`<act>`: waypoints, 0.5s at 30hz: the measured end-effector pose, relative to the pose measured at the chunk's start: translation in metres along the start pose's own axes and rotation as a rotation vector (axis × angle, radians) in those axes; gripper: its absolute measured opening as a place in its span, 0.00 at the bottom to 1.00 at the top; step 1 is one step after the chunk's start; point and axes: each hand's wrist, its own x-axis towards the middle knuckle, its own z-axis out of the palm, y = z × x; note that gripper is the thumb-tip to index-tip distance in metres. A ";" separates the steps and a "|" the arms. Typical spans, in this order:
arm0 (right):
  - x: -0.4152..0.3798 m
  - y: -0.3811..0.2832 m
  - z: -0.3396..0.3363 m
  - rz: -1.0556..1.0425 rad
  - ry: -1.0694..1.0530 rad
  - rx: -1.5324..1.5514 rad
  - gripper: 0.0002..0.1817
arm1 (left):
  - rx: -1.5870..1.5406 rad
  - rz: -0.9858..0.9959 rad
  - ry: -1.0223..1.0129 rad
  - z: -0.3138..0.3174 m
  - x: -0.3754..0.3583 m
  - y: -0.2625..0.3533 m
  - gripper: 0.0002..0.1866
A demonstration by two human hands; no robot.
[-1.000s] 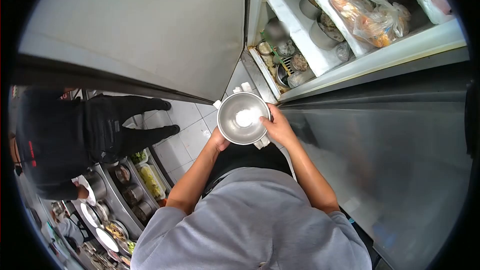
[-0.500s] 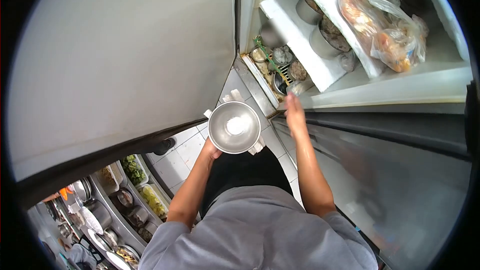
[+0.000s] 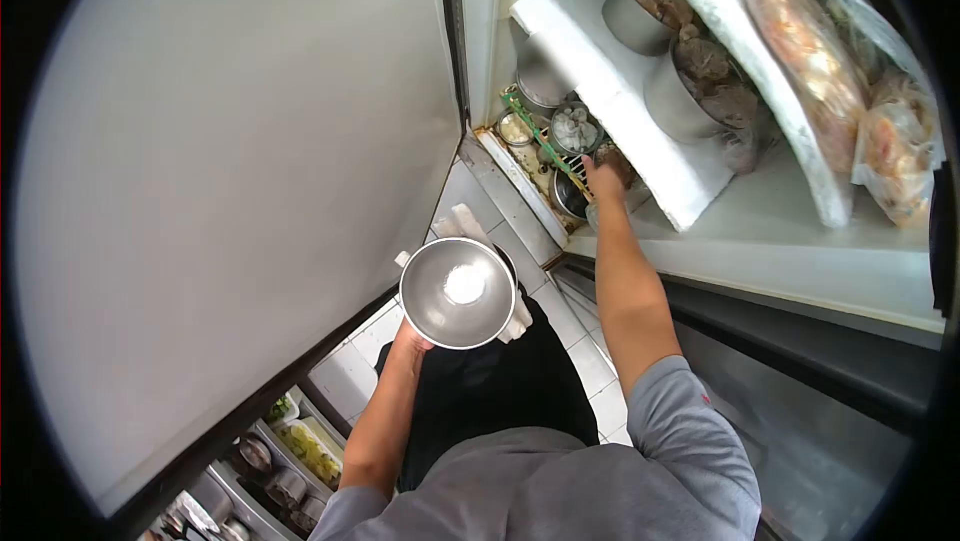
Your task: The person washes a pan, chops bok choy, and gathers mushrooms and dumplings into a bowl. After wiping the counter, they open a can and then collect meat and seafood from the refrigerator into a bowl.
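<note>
In the head view, my left hand (image 3: 414,335) is closed on the lower rim of a round steel bowl (image 3: 430,306), in front of my body. The inside of the bowl is bare metal with a bright reflection at its bottom. White pieces (image 3: 470,223) stick out around its sides. My right hand (image 3: 603,179) reaches into the bottom of the refrigerator, at a container of brownish food (image 3: 612,159); its fingers are mostly hidden. Close by are a steel bowl with clear-wrapped contents (image 3: 575,129), a green-and-yellow strip (image 3: 545,144) and a dark bowl (image 3: 568,194).
Above my right forearm, a white foam board (image 3: 600,71) slants over the low containers. Steel pots of food (image 3: 685,101) and plastic bags of food (image 3: 805,51) sit on the shelves. An open door panel (image 3: 250,141) stands on the left, with food trays (image 3: 310,446) beyond it.
My right hand has moved from beside the refrigerator's edge to the low containers inside. My left hand still holds the bowl, which sits slightly lower in view. The view has shifted.
</note>
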 end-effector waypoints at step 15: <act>0.030 -0.001 0.005 -0.019 -0.241 -0.296 0.30 | -0.041 -0.202 0.009 -0.062 0.074 -0.011 0.19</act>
